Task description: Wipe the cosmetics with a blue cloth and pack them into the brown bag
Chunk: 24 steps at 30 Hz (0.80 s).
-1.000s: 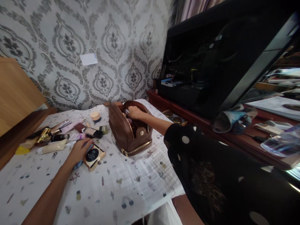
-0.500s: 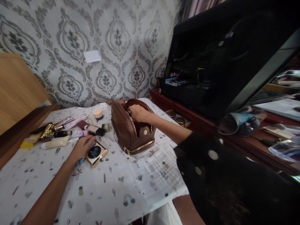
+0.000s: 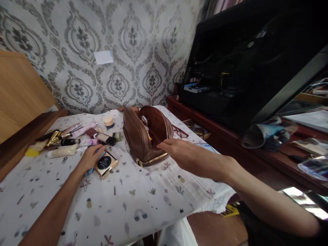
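Note:
A brown makeup bag (image 3: 137, 136) with gold zips stands unzipped on the cloth-covered table, a few items showing inside it. My right hand (image 3: 183, 155) is at its front rim, fingers together and bent over the edge where the snap tab is; the thumb is hidden. My left hand (image 3: 91, 158) rests on the table, curled over a crumpled blue cloth (image 3: 88, 171). Right beside those fingers lies a gold compact (image 3: 112, 166) with a black round label.
Tubes and bottles of makeup (image 3: 63, 151) lie in a pile at the left. Behind them stands a small jar (image 3: 109, 122). Red-framed glasses (image 3: 180, 132) lie right of the bag. A big black computer case (image 3: 230, 85) fills the right side, on a dark red desk (image 3: 176, 106).
My right hand has come out of the bag's inside and moved toward me to its front rim. My left hand has stayed by the compact. The view has shifted slightly.

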Available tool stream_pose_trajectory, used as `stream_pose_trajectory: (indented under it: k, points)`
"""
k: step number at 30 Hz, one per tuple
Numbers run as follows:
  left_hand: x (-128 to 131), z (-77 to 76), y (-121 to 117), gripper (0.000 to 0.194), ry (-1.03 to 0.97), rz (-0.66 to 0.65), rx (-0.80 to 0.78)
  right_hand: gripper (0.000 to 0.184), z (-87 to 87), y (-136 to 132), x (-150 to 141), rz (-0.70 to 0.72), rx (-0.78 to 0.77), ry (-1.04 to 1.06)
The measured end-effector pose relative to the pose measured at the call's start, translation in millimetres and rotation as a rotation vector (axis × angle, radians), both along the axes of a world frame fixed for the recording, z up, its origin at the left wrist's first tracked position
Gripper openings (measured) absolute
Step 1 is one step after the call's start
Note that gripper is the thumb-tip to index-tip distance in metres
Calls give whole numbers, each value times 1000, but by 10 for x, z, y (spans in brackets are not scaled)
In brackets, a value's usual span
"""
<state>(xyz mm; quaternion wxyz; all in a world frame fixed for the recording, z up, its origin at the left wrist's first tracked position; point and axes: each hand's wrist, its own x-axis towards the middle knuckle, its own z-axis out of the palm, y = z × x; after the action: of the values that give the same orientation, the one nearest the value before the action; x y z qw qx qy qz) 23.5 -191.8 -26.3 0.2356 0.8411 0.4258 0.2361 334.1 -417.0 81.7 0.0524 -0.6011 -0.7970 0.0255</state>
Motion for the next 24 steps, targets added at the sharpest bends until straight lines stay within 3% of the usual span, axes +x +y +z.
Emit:
stream_pose_trajectory:
  k: [3,8,11,18,24]
  points:
    - [-9,-24,11,54,-6,10,-7,61,-115,-89,-31,9,86,3]
    - [-27,-69,29,51,-19,-10,-1,35,-182,-104,-248,51,342,110]
    - [-28,-83,37,49,-30,-20,25,28,-233,-63,-448,120,460,269]
    - [-34,-130,90,46,-43,-44,46,22,-640,282,-983,297,270,479]
    - [-45,-186,133,43,-45,-47,53,32,-943,842,-1358,109,177,552]
